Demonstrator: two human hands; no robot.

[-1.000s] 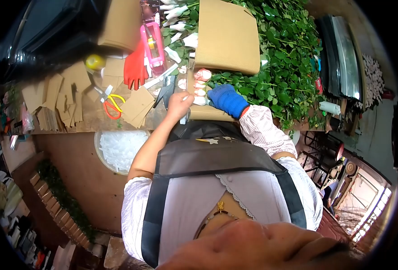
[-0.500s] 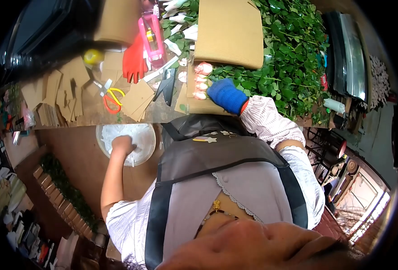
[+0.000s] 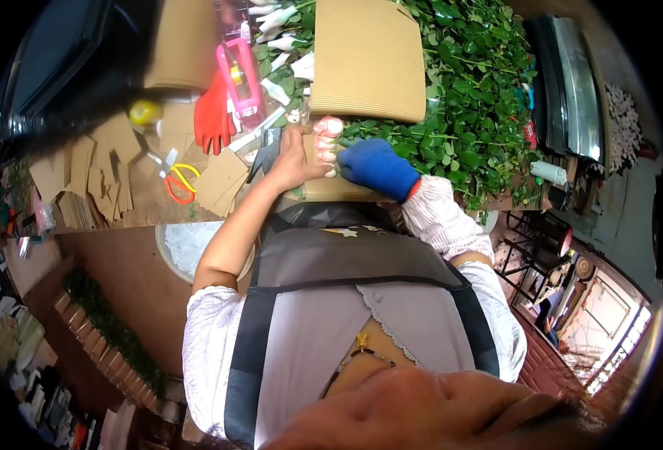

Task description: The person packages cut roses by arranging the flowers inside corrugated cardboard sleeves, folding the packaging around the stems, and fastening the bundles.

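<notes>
Pale pink roses (image 3: pixel 328 129) lie in a short row on corrugated cardboard (image 3: pixel 346 191) at the table's front edge. My bare left hand (image 3: pixel 292 161) is at the left side of the blossoms, its thumb apart from its fingers and reaching toward the lowest bloom. In a blue knitted glove, my right hand (image 3: pixel 380 169) is curled over the stems just right of the blooms; its fingertips are partly hidden. Behind them stands a larger corrugated cardboard sheet (image 3: pixel 369 60), with leafy rose stems (image 3: pixel 466 105) spreading out to the right.
Left on the table are scissors (image 3: pixel 174 178), a red glove (image 3: pixel 211 116), a pink tape dispenser (image 3: pixel 239 79), a yellow tape roll (image 3: pixel 145 112) and cardboard pieces (image 3: pixel 223 180). A tub (image 3: pixel 163 247) of white material sits below the front edge. White-wrapped blooms (image 3: pixel 275 91) lie at the back.
My left hand has come up out of the tub of white material to the rose heads. My gloved right hand stays beside the roses. The whole view has shifted slightly.
</notes>
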